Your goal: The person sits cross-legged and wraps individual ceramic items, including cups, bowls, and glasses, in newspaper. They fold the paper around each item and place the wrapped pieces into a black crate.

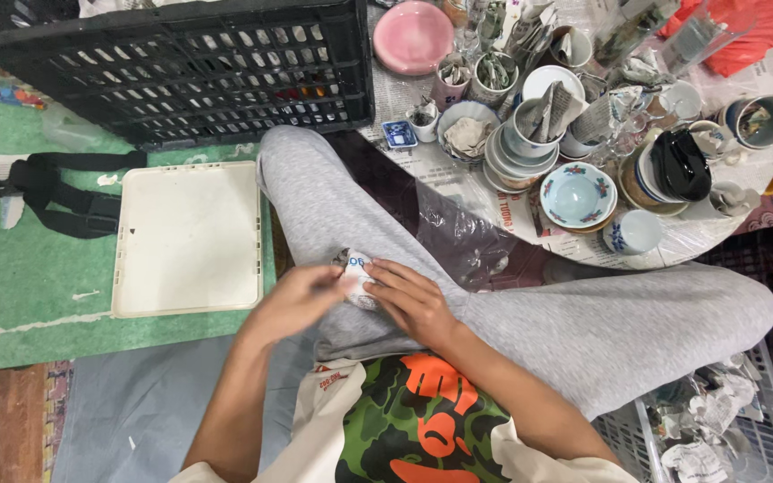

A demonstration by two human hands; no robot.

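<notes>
I sit cross-legged in grey trousers. My left hand [295, 300] and my right hand [413, 300] meet over my lap and both grip a small object wrapped in printed newspaper [356, 271], held between their fingers. What is inside the wrapping is hidden. Ahead of my knees, on spread newspaper, stand several ceramic cups and bowls, among them a blue-patterned bowl [577, 194] and a small white cup with blue marks [633, 232].
A black plastic crate [181, 67] lies at the top left. A white rectangular tray [188, 237] rests on the green mat beside a black strap [55, 192]. A pink plate [413, 36] sits at the top. A white basket with crumpled paper [717, 420] is at the lower right.
</notes>
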